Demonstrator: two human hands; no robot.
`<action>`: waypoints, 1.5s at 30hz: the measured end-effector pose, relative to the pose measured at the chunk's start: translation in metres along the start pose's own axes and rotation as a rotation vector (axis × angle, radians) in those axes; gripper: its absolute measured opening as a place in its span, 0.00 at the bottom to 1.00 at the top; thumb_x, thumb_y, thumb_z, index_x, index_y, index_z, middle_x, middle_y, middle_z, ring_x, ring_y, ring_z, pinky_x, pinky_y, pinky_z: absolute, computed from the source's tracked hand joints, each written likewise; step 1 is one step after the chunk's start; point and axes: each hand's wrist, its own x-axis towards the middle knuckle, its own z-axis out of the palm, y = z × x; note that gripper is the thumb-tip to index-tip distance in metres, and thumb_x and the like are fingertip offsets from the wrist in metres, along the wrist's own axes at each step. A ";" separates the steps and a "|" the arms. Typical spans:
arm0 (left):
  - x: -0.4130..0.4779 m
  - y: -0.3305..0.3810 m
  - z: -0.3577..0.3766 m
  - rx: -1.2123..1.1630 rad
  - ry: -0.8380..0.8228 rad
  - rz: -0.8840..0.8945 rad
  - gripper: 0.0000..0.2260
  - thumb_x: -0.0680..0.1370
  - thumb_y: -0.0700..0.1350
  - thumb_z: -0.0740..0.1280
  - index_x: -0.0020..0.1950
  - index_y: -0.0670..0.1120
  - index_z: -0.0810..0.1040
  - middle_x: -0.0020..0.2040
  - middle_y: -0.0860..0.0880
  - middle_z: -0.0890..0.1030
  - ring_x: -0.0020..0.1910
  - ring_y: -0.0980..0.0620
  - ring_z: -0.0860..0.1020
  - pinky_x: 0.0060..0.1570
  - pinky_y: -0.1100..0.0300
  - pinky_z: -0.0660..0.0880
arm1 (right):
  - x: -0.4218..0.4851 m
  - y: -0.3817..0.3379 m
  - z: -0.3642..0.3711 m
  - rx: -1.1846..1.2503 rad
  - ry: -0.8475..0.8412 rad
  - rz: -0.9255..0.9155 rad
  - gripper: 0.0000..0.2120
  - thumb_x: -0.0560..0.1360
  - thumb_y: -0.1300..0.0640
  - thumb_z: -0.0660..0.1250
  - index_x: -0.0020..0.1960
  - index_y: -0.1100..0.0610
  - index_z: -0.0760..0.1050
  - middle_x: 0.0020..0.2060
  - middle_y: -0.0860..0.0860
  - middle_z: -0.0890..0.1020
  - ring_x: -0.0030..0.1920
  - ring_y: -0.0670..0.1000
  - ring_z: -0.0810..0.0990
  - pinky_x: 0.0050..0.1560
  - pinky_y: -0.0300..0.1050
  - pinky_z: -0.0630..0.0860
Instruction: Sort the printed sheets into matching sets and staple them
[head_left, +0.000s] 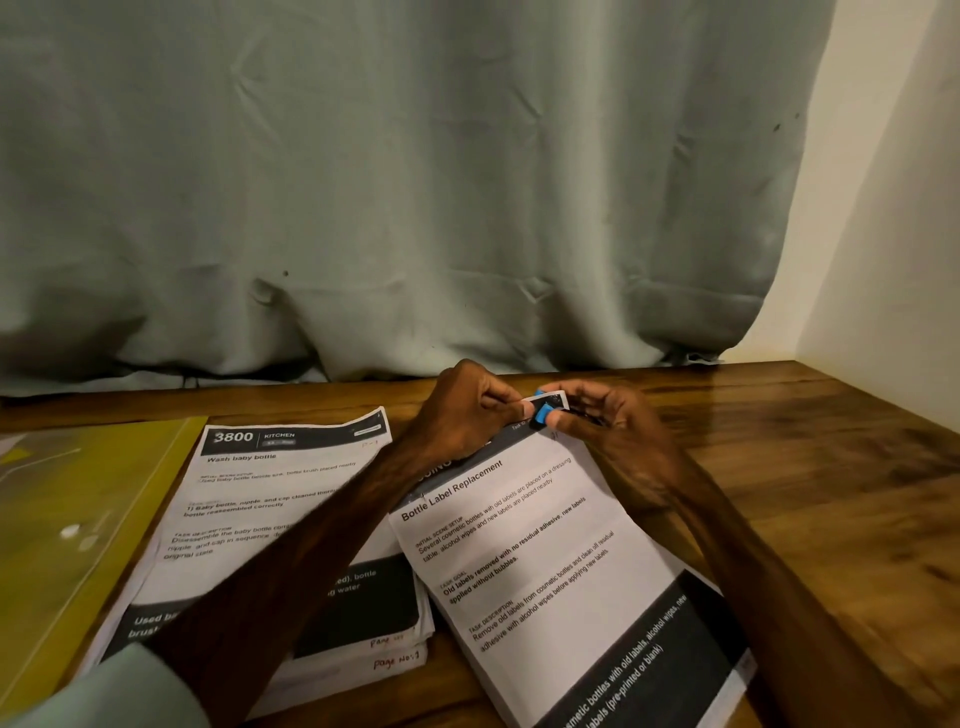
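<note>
A yellow folder (78, 519) lies along the left edge of the table (779, 441). Just beside it rests the stack (270, 493), headed "Wash baby bottle" and squared up, probably parked there so it stays apart from the work in hand.

The left hand (467, 410) reaches across the stack, with its fingers curled and pinching the far corner of the set (545, 571). This likely keeps the sheets aligned.

A small blue stapler (543, 410) sits on that same corner, raised slightly off the table near the back edge, below the curtain (415, 182). The right hand (613, 431) grasps the stapler, fingers wrapped over it and thumb under.

The set, headed "Bottle Label Replacement", lies angled toward the front right, overlapping the stack's right edge. Whether a staple has been driven cannot be told.
</note>
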 end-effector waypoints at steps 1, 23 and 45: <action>0.000 0.000 0.000 0.001 0.001 0.002 0.05 0.77 0.43 0.74 0.49 0.43 0.88 0.40 0.49 0.87 0.33 0.60 0.82 0.35 0.69 0.76 | 0.000 0.000 0.000 -0.010 0.004 -0.002 0.15 0.76 0.64 0.72 0.63 0.58 0.81 0.55 0.49 0.86 0.57 0.51 0.85 0.61 0.43 0.80; 0.001 -0.001 -0.002 -0.011 -0.003 -0.034 0.05 0.77 0.45 0.74 0.48 0.44 0.88 0.39 0.50 0.87 0.36 0.56 0.84 0.36 0.66 0.78 | -0.009 -0.014 0.015 0.050 0.031 -0.016 0.13 0.78 0.67 0.68 0.55 0.50 0.81 0.49 0.44 0.87 0.53 0.47 0.85 0.52 0.35 0.79; -0.001 -0.011 -0.005 0.056 -0.230 -0.171 0.08 0.78 0.49 0.74 0.52 0.46 0.87 0.40 0.49 0.87 0.37 0.52 0.86 0.39 0.59 0.81 | -0.005 0.010 0.005 0.154 0.084 0.134 0.12 0.78 0.59 0.70 0.61 0.58 0.81 0.53 0.53 0.87 0.55 0.53 0.85 0.55 0.44 0.82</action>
